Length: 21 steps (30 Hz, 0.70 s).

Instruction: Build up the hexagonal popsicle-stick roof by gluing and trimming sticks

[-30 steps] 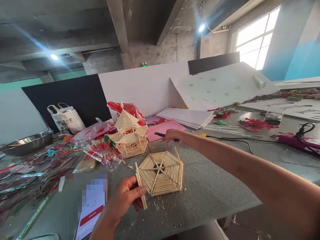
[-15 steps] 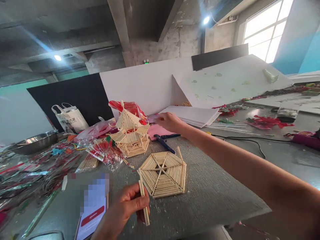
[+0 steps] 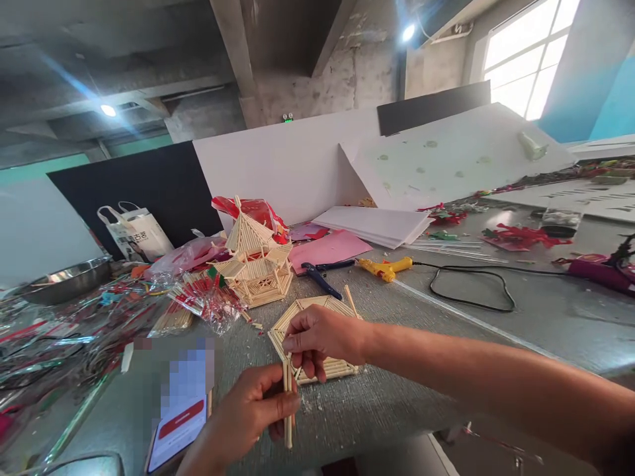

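Observation:
My left hand (image 3: 260, 402) is closed round thin wooden sticks (image 3: 288, 423) held upright side by side. My right hand (image 3: 320, 340) is in a pinch at the sticks' upper end; what its fingertips hold, if anything, is hidden. Beneath and behind the right hand lies a flat, many-sided panel of sticks (image 3: 335, 368), partly covered by that hand. One loose stick (image 3: 350, 301) juts up at its far right edge. Behind it stands a small pavilion model (image 3: 260, 274) built from the same sticks, with a pointed roof.
Blue-handled pliers (image 3: 322, 281) and a yellow glue gun (image 3: 384, 269) with a black cord lie beyond the panel. A phone (image 3: 178, 416) is by my left forearm. Plastic-wrapped sticks (image 3: 211, 301), a metal bowl (image 3: 69, 281) and a tote bag (image 3: 136, 231) occupy the left. White boards (image 3: 372, 223) lie behind.
My right hand has come back from the far side of the table to the sticks in my left hand. The yellow glue gun and pink sheet, earlier behind the arm, now show.

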Available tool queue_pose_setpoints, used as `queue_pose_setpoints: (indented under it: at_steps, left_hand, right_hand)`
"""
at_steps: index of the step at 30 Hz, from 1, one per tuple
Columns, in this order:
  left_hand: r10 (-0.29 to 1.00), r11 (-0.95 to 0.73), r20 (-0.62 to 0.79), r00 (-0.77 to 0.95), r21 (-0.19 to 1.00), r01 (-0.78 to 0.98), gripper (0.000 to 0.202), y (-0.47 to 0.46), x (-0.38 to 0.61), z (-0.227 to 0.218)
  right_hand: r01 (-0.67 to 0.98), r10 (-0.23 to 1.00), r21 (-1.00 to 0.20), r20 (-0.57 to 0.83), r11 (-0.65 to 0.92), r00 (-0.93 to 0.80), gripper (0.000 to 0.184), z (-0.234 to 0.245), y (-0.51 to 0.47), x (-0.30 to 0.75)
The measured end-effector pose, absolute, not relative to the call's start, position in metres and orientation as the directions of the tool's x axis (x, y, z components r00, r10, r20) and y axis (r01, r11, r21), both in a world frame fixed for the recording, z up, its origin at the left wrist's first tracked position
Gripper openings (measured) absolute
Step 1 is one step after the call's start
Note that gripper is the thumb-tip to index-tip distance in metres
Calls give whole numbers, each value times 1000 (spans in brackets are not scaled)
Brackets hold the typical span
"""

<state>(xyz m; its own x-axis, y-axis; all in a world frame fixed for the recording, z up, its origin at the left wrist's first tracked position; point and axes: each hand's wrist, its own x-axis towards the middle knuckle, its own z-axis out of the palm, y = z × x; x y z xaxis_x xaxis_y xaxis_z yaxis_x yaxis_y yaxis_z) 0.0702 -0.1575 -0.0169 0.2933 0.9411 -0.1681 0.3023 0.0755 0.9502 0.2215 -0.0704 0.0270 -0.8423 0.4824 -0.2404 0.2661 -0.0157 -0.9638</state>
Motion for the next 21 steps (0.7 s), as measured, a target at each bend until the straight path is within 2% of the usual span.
queue_pose_setpoints:
  at_steps: [2,4,6,7,9,11,14,17,19,21]
  left_hand:
    - [946,61,-166,278,934,352,22,-158,69,-18]
    - [958,49,-161,236,906,420,21,-159,67,-19]
    - [972,53,-159,173,867,496,22,-161,64,-20]
    - [977,58,-156,144,850,524,23,-162,63,-20]
    - [984,71,-150,99,830,554,25,-164,60,-20]
    - [989,66,-128,69,818,571,26,-166,58,-21]
    - [995,77,-103,10,805,589,30,-167,59,-24]
    - [995,93,-102,-11,850,519,34,-169,63,-30]
    - [994,107,-102,-35,896,432,37,-171,66,-34]
    - [989,141,-116,-90,925,352,40,-172,69,-38]
  right_hand:
    - [283,525,-954,-192,99,-829,17,28,-76,225]
    - [305,636,-882,-8,359,-772,14,38,-75,236]
    - [379,702,-665,318,644,-637,16,58,-62,251]
    - [426,690,-560,433,710,-580,18,70,-49,259]
    - [559,716,-452,500,695,-486,25,89,-14,272]
    - [722,776,-321,419,613,-472,25,94,29,278]
    - [834,844,-135,46,535,-534,27,72,83,271]
    - [866,839,-142,-214,480,-500,38,38,116,257]
    - [868,817,-193,-293,458,-496,44,24,130,249]
    - [862,809,-240,-302,447,-504,50,17,138,242]
